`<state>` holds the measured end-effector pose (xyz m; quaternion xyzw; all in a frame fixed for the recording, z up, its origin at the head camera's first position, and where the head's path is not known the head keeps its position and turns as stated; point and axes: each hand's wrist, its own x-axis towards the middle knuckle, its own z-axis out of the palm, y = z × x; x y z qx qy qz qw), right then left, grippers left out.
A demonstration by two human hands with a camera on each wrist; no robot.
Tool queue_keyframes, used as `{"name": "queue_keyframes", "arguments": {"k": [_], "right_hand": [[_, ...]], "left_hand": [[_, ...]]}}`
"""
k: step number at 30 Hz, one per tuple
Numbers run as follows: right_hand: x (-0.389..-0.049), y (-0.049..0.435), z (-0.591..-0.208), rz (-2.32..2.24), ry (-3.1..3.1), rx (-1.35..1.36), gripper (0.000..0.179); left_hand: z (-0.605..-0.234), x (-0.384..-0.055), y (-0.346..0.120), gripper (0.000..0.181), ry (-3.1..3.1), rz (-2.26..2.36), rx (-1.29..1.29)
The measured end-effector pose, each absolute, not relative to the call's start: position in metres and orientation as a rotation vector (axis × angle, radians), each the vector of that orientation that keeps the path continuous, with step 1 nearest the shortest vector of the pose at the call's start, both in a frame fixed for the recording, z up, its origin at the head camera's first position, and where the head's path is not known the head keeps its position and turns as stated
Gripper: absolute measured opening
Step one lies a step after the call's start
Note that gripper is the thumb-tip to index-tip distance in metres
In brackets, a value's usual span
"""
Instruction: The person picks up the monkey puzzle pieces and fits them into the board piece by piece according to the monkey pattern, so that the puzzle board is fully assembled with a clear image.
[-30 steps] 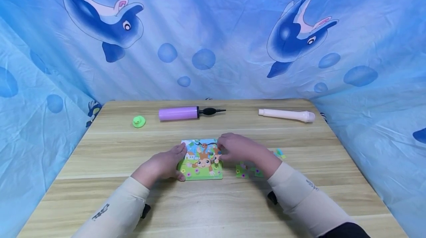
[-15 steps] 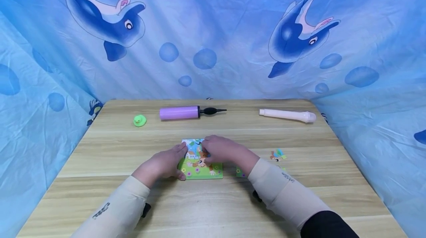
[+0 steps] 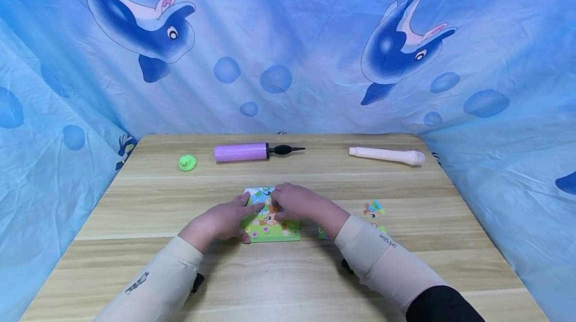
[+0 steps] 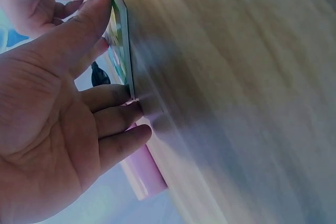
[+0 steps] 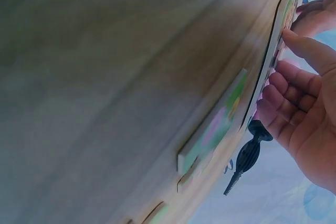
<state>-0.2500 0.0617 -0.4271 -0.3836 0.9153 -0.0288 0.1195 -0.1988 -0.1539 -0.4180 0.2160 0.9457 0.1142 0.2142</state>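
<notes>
Straight-fingered, the left hand (image 3: 223,218) touches the left edge of the monkey jigsaw (image 3: 267,232) on the wooden table (image 3: 279,282); I cannot tell whether the right hand (image 3: 300,204), bent over it, pinches anything. Thin, probably light and stiff, the jigsaw seems best held by 2 opposite edges.

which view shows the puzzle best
The head view: it shows the puzzle from above, though the left hand and right hand cover parts. Both wrist views show it nearly edge-on, partly hidden.

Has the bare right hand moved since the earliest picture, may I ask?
Yes: the right hand has moved left, further over the colourful rectangular monkey puzzle.
</notes>
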Motion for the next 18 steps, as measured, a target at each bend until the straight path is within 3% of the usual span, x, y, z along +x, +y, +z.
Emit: {"name": "queue_keyframes", "arguments": {"k": [18], "right_hand": [[-0.248, 0.065, -0.43, -0.092, 2.693, -1.14, 0.025]], "left_hand": [[-0.411, -0.2, -0.144, 0.089, 2.615, 0.164, 0.57]]}}
